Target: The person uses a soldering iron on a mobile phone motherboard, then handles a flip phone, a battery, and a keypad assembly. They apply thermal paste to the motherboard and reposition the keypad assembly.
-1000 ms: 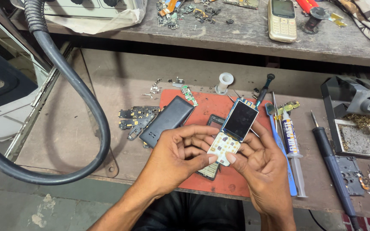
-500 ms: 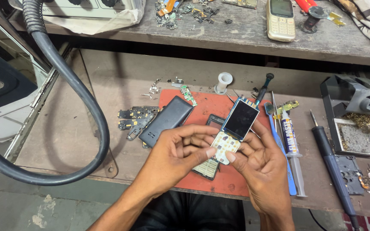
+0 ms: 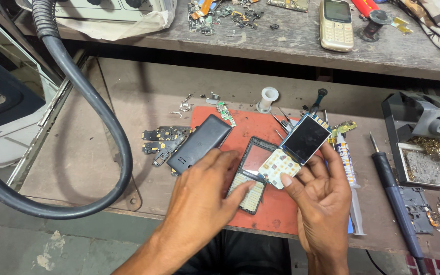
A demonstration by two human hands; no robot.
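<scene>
Orange rubber covers the middle of the workbench: a mat (image 3: 260, 203) on which most of the small parts lie. The right hand (image 3: 319, 201) holds a bare phone board (image 3: 295, 150) with its dark screen uppermost and the pale keypad sheet below it; the thumb presses on the keypad end and the other fingers curl up behind, so the board is tilted and lifted just above the mat. The left hand (image 3: 202, 196) rests palm down on the mat, fingers loosely spread, with the fingertips lying on a black phone front frame (image 3: 253, 175) that sits flat beside the board. It grips nothing.

Just left of the frame, partly on the mat's edge, lies a black back cover (image 3: 199, 143). A few dark circuit pieces (image 3: 164, 140) are scattered on the bare bench near it. Right of the right hand lies a white syringe-like tube (image 3: 350, 178), and beyond that a dark soldering iron (image 3: 395, 198). A grey stand (image 3: 421, 119) with a tray of brass wool sits at the far right. A small white spool (image 3: 268, 98) stands behind the mat, with tweezers (image 3: 283, 121) close by.

On the upper shelf lies 1 beige keypad phone (image 3: 336, 24). A thick grey hose (image 3: 85, 112) loops across the left side.
</scene>
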